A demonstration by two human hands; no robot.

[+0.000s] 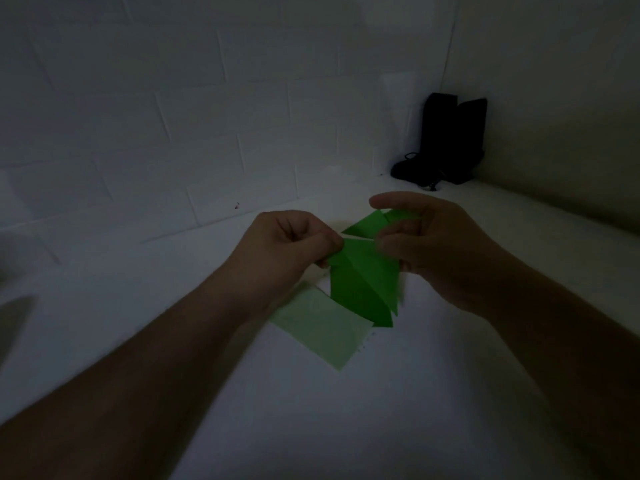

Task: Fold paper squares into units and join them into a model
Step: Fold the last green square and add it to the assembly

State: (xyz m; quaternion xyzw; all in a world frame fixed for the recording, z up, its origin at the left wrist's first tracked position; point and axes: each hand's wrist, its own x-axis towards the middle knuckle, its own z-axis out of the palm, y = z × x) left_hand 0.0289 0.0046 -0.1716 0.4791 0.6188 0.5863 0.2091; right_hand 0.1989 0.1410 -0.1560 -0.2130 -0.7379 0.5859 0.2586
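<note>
Fingers (322,242) of the left hand (287,244) are curled tight and pinch the top left corner of a folded dark green paper unit (360,282). Fingers of the right hand (429,244) are bent too, and they hold the right side of the same green paper, though that hand is blurry, so how tight the hold is cannot be told. Both hands hold the unit up just above the white desk (311,410), near the middle of the view. A second dark green folded piece (367,225) pokes up between the two hands, at about 12 o'clock from the first one; it is hard to tell if the two are joined. A pale green paper square (322,330) lies flat on the desk at about 7 o'clock from the dark unit, partly under it. Far off at 1 o'clock, in the corner by the white brick wall (138,116), stands a black thing (450,140) with a cord.
</note>
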